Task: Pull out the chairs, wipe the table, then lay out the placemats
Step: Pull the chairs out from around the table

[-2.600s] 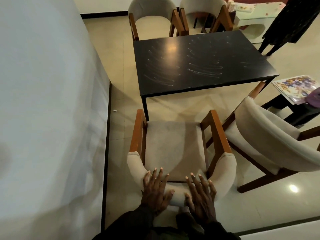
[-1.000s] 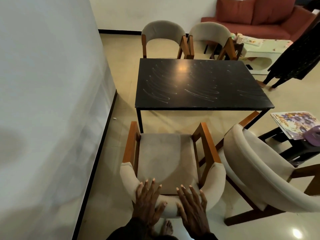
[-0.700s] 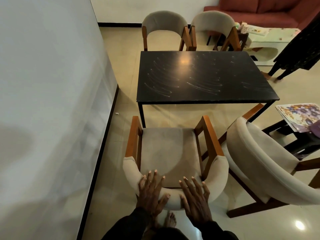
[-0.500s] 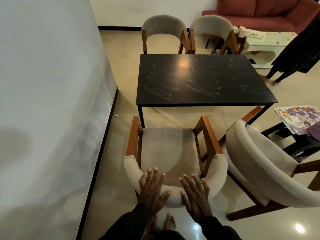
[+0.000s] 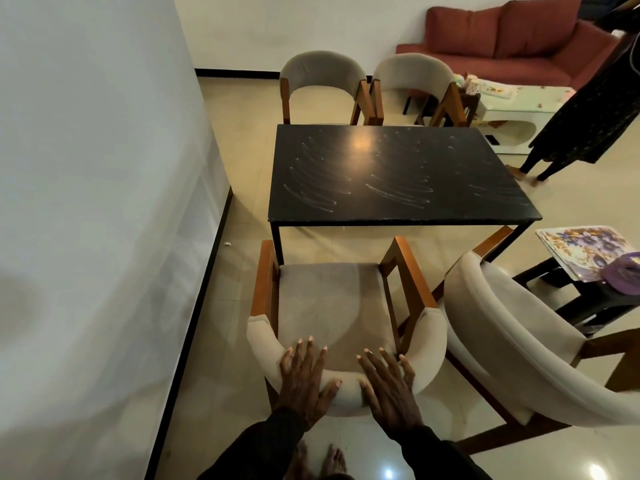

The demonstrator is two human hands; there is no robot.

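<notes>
A beige cushioned chair (image 5: 332, 303) with wooden arms stands in front of me, clear of the black table (image 5: 394, 174), whose top bears wipe streaks. My left hand (image 5: 304, 379) and my right hand (image 5: 388, 384) both lie over the top of its curved backrest, fingers spread forward and thumbs under the rim. A second beige chair (image 5: 526, 348) stands angled at the right, off the table's corner. Two more chairs (image 5: 323, 84) stand beyond the table's far side. Floral placemats (image 5: 585, 251) lie stacked on a dark stool at the right edge.
A white wall (image 5: 97, 202) with a black skirting runs close along the left. A red sofa (image 5: 512, 43) and a white low table (image 5: 512, 109) stand at the back right. Another person in dark clothes (image 5: 588, 109) stands at the right. My bare feet show below the chair.
Between 2.6 s ago and now the chair has come slightly nearer the table; since 1 s ago it has barely moved. Both hands have stayed on the backrest.
</notes>
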